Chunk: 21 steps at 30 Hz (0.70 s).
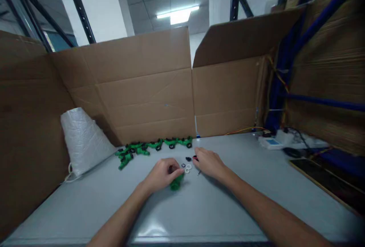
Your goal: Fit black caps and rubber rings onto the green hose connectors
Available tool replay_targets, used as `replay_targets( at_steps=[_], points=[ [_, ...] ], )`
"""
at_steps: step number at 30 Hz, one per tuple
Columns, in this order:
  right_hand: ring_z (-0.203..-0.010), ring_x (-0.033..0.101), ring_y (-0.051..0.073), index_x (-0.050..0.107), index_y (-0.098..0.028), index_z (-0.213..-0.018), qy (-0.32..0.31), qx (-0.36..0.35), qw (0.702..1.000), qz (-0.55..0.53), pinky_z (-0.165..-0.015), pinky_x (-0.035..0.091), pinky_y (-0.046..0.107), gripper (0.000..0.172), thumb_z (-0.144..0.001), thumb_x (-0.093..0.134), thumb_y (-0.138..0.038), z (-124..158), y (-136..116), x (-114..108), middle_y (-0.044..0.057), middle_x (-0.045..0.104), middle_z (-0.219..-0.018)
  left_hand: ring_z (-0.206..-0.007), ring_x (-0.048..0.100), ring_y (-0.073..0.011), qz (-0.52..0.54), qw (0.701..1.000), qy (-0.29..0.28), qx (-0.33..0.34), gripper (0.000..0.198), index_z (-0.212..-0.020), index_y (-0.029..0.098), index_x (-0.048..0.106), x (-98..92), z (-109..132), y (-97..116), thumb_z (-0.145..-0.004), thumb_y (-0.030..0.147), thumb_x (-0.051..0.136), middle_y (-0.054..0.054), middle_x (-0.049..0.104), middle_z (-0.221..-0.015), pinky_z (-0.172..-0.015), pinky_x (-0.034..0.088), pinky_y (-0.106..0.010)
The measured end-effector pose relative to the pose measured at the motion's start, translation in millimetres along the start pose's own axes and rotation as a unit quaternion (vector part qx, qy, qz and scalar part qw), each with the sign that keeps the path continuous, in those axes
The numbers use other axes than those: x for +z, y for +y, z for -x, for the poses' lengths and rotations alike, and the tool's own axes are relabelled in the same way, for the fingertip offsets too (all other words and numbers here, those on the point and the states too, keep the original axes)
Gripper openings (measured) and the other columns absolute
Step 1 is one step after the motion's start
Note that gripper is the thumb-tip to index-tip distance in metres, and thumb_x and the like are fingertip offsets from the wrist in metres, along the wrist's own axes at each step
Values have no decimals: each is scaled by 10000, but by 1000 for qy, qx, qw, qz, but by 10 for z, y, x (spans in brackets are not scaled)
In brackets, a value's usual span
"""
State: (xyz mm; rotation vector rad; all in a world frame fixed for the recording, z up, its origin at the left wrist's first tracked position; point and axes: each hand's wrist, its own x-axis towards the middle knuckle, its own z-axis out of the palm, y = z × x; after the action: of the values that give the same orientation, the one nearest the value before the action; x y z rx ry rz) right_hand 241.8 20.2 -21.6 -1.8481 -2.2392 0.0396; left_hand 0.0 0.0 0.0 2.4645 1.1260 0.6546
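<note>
My left hand (164, 174) is closed around a green plastic part (177, 183), whose lower end sticks out below the fingers. To its right, my right hand (208, 161) is closed at the tabletop, with a small dark and red piece (195, 158) at its fingertips; its kind is too small to make out. Between the hands lie white rings (187, 168), a small black ring (183, 165) and a black piece (188, 159). A tiny thin metal-looking piece (199, 172) rests just below my right hand.
Several green parts with black fittings (155, 145) line the back of the grey table (228, 209). A white padded bag (84, 140) leans at the left. Cardboard walls (148, 98) enclose the table. White power strips (270, 143) with cables and a dark panel (327, 182) sit at the right.
</note>
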Motion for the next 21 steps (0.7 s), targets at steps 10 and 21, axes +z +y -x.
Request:
replay_targets(
  at_steps=[10, 21],
  points=[
    [-1070, 728, 317, 625, -185, -1190, -4, -6, 1000, -27, -822, 475, 333, 338, -1022, 563, -472, 49, -28, -76, 165, 739, -1205, -668, 604, -145, 53, 998, -19, -7, 370, -923, 165, 752, 79, 18, 42, -999, 499, 614, -22, 724, -764, -636, 431, -233],
    [-1066, 742, 343, 653, -169, -1202, -13, 51, 998, 17, -804, 505, 356, 341, -1068, 506, -447, -48, 132, -19, 185, 762, -1151, -818, 630, -197, -52, 991, 118, 23, 338, -924, 189, 725, -17, -28, -44, -1062, 418, 519, -47, 701, -844, -784, 466, -303]
  ],
)
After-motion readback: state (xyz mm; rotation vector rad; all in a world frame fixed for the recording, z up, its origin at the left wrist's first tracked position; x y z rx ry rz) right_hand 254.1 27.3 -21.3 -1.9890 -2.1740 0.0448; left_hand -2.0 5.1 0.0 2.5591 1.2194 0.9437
